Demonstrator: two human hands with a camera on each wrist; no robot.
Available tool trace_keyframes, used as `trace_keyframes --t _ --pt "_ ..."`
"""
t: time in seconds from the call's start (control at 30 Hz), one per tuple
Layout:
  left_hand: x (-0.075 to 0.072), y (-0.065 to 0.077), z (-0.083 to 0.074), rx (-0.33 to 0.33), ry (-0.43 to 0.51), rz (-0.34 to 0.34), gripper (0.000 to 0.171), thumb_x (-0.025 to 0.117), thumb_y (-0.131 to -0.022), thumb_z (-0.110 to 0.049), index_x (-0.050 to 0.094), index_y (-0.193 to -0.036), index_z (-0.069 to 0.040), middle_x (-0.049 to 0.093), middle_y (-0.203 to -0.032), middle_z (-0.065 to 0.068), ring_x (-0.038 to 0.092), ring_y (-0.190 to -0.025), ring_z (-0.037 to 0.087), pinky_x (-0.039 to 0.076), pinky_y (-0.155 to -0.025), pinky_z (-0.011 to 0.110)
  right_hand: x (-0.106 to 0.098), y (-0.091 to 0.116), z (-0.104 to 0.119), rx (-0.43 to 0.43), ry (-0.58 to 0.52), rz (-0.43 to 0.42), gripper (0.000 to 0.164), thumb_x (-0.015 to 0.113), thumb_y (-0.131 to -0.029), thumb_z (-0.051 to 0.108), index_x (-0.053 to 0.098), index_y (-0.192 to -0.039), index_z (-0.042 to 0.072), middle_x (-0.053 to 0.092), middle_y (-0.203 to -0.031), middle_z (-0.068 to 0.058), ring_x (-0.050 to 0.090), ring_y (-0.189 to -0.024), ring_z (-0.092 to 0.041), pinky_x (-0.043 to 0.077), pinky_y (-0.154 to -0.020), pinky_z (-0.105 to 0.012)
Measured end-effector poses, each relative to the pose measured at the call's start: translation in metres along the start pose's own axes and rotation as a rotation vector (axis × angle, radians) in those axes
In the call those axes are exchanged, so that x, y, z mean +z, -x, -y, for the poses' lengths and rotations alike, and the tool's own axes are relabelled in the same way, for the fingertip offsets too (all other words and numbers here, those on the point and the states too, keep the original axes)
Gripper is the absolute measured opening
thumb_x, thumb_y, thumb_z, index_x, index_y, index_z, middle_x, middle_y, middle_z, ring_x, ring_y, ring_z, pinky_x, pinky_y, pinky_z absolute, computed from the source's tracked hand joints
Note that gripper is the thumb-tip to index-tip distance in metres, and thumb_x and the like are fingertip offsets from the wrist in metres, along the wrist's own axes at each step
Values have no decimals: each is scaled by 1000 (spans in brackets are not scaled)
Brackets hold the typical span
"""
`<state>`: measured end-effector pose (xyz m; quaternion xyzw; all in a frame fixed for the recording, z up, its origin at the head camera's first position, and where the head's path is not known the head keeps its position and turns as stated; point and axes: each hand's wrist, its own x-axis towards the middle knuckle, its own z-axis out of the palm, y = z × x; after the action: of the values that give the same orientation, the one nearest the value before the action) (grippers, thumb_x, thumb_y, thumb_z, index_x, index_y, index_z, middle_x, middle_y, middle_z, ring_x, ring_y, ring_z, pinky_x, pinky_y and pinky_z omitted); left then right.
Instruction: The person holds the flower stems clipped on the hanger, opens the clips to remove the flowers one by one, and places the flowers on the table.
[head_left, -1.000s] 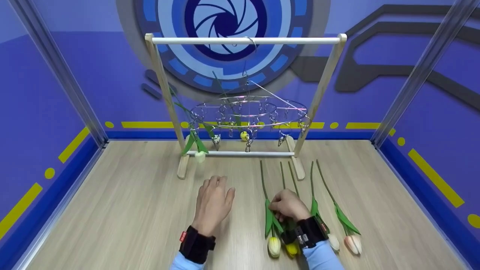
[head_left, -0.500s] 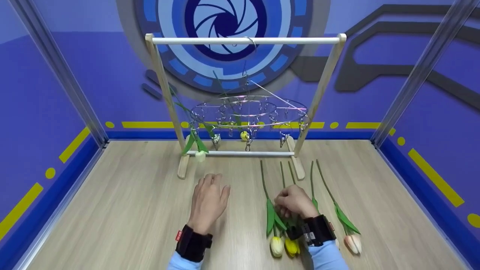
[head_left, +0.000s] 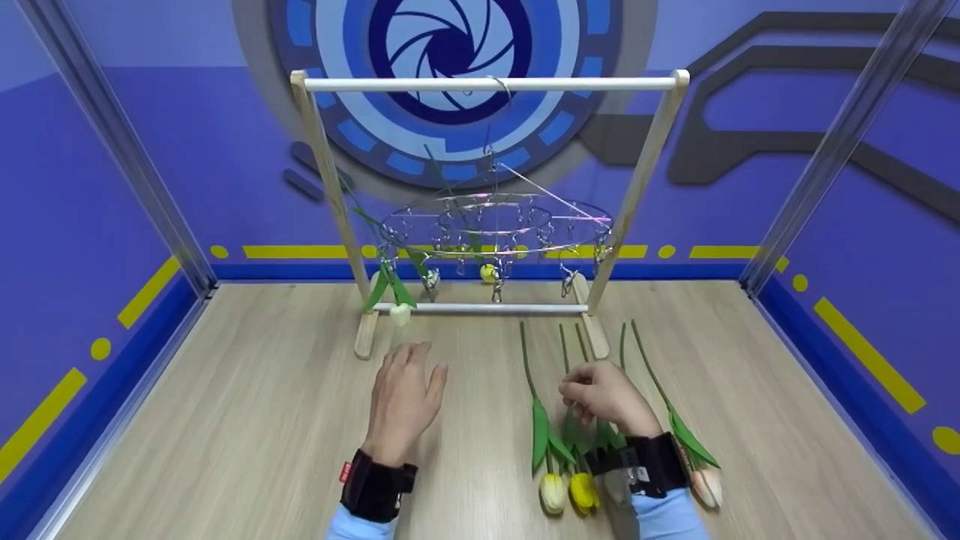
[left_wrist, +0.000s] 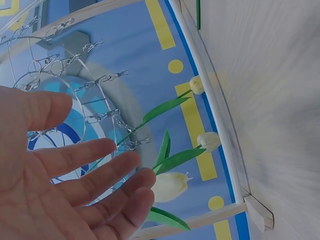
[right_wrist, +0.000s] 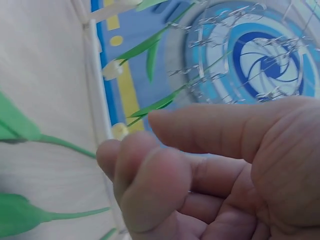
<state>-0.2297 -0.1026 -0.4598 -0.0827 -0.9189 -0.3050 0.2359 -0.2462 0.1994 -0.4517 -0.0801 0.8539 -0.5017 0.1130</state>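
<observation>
My left hand point(head_left: 397, 409) hovers over the table left of the flowers, fingers extended and holding nothing. The right hand point(head_left: 611, 394) hangs above the row of artificial tulips, its fingers loosely bent; in the right wrist view no stem shows between thumb and fingers. Below and around it lie a cream tulip point(head_left: 553, 493), a yellow tulip point(head_left: 584, 493) and a pink tulip point(head_left: 706, 489), stems pointing away from me. A pale tulip point(head_left: 618, 486) is partly hidden by the right wrist strap. Further back, a white tulip point(head_left: 400, 313) hangs head down from a round clip hanger point(head_left: 495, 253).
A wooden frame point(head_left: 645, 161) with a white top bar point(head_left: 420, 83) carries the hanger. Metal clips dangle around its rings. More tulips, including a yellow bloom point(head_left: 488, 273), hang at its back left. Blue printed walls enclose the table point(head_left: 247, 420).
Both hands have drifted: the left hand to the left and slightly away from me, the right hand to the right across the tulips. The tulips on the table lie nearly as before.
</observation>
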Motion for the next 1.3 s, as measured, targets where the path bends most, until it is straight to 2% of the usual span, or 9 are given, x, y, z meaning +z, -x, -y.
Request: trace_keyframes --t 0.17,0.33,0.4,0.53,0.67,0.8,0.93,1.13,1.3 --pt "-8 -5 4 -33 60 -9 38 68 -100 -18 65 -128 8 66 -122 24 63 -113 40 52 -94 53 -4 9 13 -53 21 23 20 61 -102 10 70 -112 -4 69 -93 -18 61 -66 -17 52 -57 -28" --pt "-19 -15 6 -79 146 -14 39 66 -101 -17 64 -130 7 65 -127 25 62 -119 42 51 -98 55 -7 19 27 -131 58 13 22 64 -101 12 71 -115 -3 71 -95 -15 63 -71 -26 51 -57 -26" --pt "-24 -19 7 -102 175 -16 40 66 -101 -18 63 -133 7 63 -131 25 60 -122 42 50 -100 56 -5 22 32 -163 74 -8 21 65 -101 13 72 -114 -2 72 -94 -11 63 -70 -28 51 -56 -26" --pt "-36 -32 11 -126 226 -53 41 65 -101 -18 61 -135 6 62 -133 24 61 -121 41 51 -98 56 0 24 41 -236 105 -59 19 67 -100 12 72 -113 -1 71 -91 -9 63 -70 -22 51 -59 -25" --pt "-49 -46 15 -129 278 -93 43 64 -102 -18 58 -138 6 62 -131 25 62 -116 40 52 -94 55 6 23 49 -350 140 -135 17 67 -100 9 73 -113 -1 69 -87 -4 62 -70 -13 51 -61 -24" --pt "-61 -61 18 -151 313 -106 46 62 -104 -19 54 -142 6 60 -132 25 61 -116 39 52 -93 54 8 22 60 -457 153 -223 16 68 -98 5 73 -113 2 69 -84 -1 60 -67 -9 49 -60 -24" --pt "-72 -77 17 -178 353 -83 50 58 -106 -22 49 -148 4 57 -138 24 58 -121 38 50 -97 52 7 22 72 -548 135 -291 17 69 -98 2 73 -114 3 71 -88 -1 60 -65 -9 48 -57 -23" --pt "-80 -98 14 -203 440 -8 54 53 -109 -23 40 -155 1 51 -149 23 54 -129 37 45 -106 50 5 25 86 -654 147 -317 18 68 -97 -1 72 -114 4 70 -95 -4 61 -67 -9 51 -58 -23" --pt "-77 -108 12 -197 490 2 45 53 -108 -19 49 -148 3 60 -138 23 59 -122 35 45 -105 47 4 27 96 -695 209 -328 17 68 -97 -1 71 -113 3 70 -96 -5 62 -71 -9 53 -61 -24"
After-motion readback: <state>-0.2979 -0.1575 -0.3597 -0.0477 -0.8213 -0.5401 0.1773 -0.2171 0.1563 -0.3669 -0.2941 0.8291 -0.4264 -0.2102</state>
